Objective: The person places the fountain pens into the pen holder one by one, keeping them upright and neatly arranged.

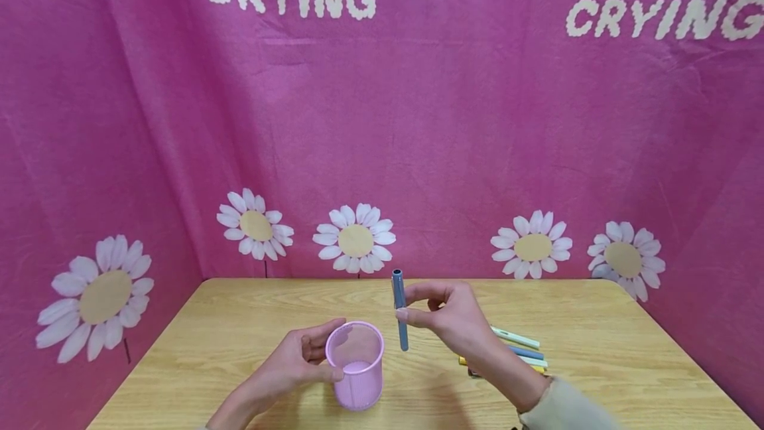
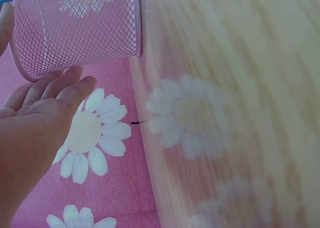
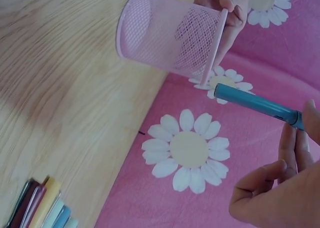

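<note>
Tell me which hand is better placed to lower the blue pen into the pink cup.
Likely the right hand: it pinches the blue pen just right of the pink cup, which the left hand holds.

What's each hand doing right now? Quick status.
Left hand: holding the pink mesh cup near its rim, thumb on one side, fingers on the other.
Right hand: pinching a blue pen.

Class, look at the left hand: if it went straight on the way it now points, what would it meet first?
The left hand would meet the pink mesh cup at once, since that already sits between its thumb and fingers. Beyond it, perhaps the blue pen, though depth is unclear.
</note>
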Action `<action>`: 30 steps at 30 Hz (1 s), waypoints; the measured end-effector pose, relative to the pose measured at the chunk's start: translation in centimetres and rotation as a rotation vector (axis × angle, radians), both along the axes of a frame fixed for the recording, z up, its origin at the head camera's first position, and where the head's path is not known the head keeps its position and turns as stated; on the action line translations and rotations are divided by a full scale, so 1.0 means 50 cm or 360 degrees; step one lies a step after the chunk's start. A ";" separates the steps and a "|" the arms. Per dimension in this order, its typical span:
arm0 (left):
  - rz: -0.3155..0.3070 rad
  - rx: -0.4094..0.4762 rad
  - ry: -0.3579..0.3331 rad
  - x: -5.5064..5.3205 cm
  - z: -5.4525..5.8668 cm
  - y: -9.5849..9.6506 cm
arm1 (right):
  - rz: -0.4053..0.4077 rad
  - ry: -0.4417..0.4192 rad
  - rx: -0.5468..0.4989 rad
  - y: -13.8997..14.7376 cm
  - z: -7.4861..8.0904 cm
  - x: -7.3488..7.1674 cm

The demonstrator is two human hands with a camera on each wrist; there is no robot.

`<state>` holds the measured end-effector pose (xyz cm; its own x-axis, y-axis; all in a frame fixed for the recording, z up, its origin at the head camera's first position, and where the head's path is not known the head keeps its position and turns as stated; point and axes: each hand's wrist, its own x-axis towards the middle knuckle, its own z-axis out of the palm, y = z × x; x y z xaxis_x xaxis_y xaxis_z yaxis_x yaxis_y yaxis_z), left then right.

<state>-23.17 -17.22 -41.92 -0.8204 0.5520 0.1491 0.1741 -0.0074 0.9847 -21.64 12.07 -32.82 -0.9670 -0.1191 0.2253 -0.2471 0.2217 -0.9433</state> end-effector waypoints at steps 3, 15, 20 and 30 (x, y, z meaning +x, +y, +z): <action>0.0000 -0.0009 -0.0007 0.001 0.000 -0.001 | 0.0008 0.0025 -0.0041 -0.014 -0.001 -0.003; 0.0004 -0.0046 -0.0018 -0.002 0.003 -0.001 | 0.0076 0.0107 -0.0166 -0.060 -0.010 -0.021; 0.0000 -0.0054 0.0012 0.000 0.003 -0.003 | 0.0139 0.0115 -0.0183 -0.070 -0.020 -0.026; 0.0006 -0.0062 0.0004 -0.002 0.001 -0.001 | 0.0179 0.0111 -0.0189 -0.089 -0.049 -0.036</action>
<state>-23.29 -17.28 -41.87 -0.8223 0.5541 0.1297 0.1764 0.0316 0.9838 -23.46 7.62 -35.28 -0.9306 -0.1939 0.3106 -0.3300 0.0769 -0.9408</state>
